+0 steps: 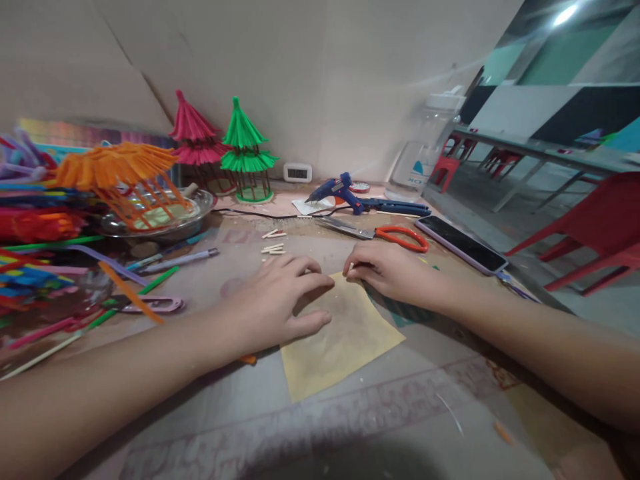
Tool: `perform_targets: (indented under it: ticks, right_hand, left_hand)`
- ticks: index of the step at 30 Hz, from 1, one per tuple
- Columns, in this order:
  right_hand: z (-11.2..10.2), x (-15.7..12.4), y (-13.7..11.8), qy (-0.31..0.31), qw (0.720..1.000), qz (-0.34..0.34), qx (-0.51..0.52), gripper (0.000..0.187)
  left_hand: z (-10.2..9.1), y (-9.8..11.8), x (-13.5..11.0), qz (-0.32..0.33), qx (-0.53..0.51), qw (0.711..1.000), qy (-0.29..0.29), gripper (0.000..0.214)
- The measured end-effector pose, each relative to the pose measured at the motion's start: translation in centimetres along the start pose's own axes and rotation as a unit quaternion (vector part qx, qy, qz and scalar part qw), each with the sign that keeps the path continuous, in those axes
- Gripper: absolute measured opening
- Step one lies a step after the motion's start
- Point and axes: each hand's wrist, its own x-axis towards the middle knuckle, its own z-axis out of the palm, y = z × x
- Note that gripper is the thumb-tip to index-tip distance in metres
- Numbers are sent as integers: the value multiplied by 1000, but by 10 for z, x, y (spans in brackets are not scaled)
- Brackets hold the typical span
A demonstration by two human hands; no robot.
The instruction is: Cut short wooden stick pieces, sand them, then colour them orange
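My left hand [277, 300] rests palm down on the table, its fingers curled over the left edge of a tan sheet of paper [340, 343]. My right hand [395, 270] lies at the sheet's far corner, fingertips pinched on a small pale stick that barely shows. Short cut sticks [273, 241] lie in small groups just beyond both hands.
Orange-handled scissors [395, 235], a blue glue gun [345, 190] and a phone [463, 243] lie behind my right hand. Pink [193, 137], green [245, 143] and orange [123, 173] stick pagodas, a metal dish [195, 212], pens and coloured sticks [35, 267] fill the left. Red chairs stand right.
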Motion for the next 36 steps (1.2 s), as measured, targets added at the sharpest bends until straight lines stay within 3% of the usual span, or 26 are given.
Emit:
perform_targets:
  ticks: [3, 10, 16, 21, 24, 29, 36]
  right_hand:
    - [0, -2, 0, 10, 1000, -9, -5, 13]
    - [-4, -4, -9, -41, 997, -25, 57, 20]
    - [0, -3, -7, -7, 999, -47, 12, 15]
    - [-2, -7, -15, -16, 995, -77, -53, 18]
    - [-3, -7, -17, -37, 996, -74, -34, 19]
    - [-2, -3, -10, -7, 995, -79, -58, 18]
    - [-1, -6, -12, -20, 994, -98, -43, 21]
  left_hand:
    - [2, -1, 0, 3, 7, 1000, 2, 42]
    - [1, 0, 0, 13, 15, 1000, 1, 43]
    - [4, -2, 0, 16, 21, 1000, 14, 41]
    - [4, -2, 0, 19, 25, 999, 18, 41]
    - [5, -3, 0, 21, 21, 999, 23, 40]
    - [7, -4, 0, 23, 17, 999, 25, 40]
    - [5, -3, 1, 14, 25, 999, 15, 41]
